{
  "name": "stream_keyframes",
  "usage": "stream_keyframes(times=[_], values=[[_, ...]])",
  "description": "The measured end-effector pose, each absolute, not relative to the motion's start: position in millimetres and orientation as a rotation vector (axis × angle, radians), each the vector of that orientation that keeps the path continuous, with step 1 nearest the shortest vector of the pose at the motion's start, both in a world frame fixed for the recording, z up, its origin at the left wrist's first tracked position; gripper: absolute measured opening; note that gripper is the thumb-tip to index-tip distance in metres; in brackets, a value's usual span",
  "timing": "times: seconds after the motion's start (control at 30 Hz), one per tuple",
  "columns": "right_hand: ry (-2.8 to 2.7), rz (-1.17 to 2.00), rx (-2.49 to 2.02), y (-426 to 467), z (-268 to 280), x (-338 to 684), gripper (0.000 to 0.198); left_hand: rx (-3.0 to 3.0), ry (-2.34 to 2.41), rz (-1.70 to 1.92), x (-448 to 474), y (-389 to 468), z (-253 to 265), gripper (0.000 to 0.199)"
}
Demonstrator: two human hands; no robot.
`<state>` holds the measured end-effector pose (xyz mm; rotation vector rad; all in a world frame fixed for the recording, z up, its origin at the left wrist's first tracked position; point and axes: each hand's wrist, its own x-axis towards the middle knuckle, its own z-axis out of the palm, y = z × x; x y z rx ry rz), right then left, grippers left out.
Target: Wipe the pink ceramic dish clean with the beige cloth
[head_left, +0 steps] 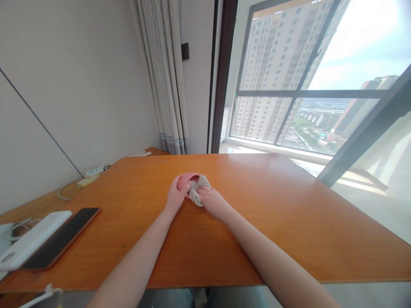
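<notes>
From where I stand, the left hand (175, 196) holds a pink bowl (183, 180), with its fingers round the outside and its thumb by the rim. The right hand (212, 201) grips a pale cloth (195, 197), all bunched up, and pushes it against the open side of the bowl. The bowl is tipped, and its open side faces the right hand. Both hands are over the middle of the brown table (257, 222). Near the left edge, a dark phone (64, 237) lies just beside a white block (37, 239). Farther back on that side is a white plug strip (94, 171), near the wall (80, 85). Behind the table hangs a gray curtain (170, 77), and to the right a big window (266, 115) shows tall buildings (272, 51).
</notes>
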<state>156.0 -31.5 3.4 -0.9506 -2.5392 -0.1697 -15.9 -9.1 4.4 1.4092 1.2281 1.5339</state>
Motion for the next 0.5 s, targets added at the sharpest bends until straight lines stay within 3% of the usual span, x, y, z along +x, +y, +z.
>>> stream_keyframes(times=[0.1, 0.27, 0.5], values=[[-2.504, -0.177, -0.979, -30.6, -3.2, 154.0, 0.014, 1.248, 1.160, 1.511, -8.2, -10.9, -3.3, 0.043], [-2.433, -0.127, -1.063, -27.9, -10.4, 153.9, 0.027, 1.238, 1.053, 1.576, 4.4, -16.5, -11.3, 0.064], [-2.519, -0.183, -0.961, -28.1, -4.0, 158.3, 0.017, 1.370, 1.126, 1.546, -13.3, -11.1, 1.5, 0.050]])
